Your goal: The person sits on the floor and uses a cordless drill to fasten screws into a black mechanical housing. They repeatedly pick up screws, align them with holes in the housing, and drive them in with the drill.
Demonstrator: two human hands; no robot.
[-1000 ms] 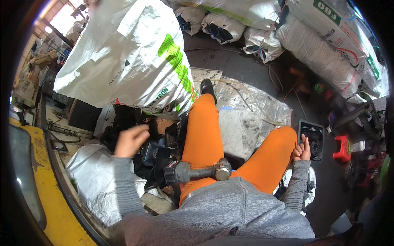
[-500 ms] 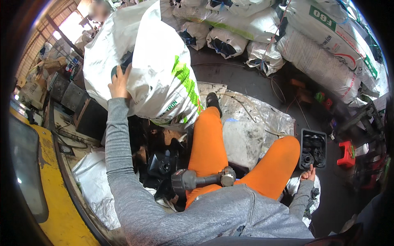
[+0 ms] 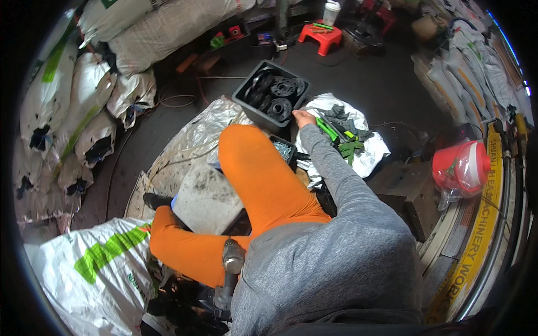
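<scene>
My right hand (image 3: 303,118) reaches forward to the near right corner of a grey plastic box (image 3: 253,112), fingers bent at its rim; the grip is small and partly hidden. Round, ribbed black plastic parts (image 3: 282,87) fill the box. Just right of the hand, green and dark scraps (image 3: 350,147) lie on a white sack (image 3: 376,154). A cordless impact wrench (image 3: 232,259) rests against my lap. At the lower left stands a large white sack with a green print (image 3: 106,266). My left hand is out of view.
Behind the box stand a red stool (image 3: 321,37) and a white cup (image 3: 331,12). Stuffed white sacks (image 3: 84,95) line the left. A small tray of metal bits (image 3: 283,149) sits by my knee. Right are a red bucket (image 3: 459,167) and a yellow machine edge (image 3: 476,235).
The view has turned to the right. My left hand, earlier at the mouth of the large white sack, has left the picture. My right hand remains by the grey box.
</scene>
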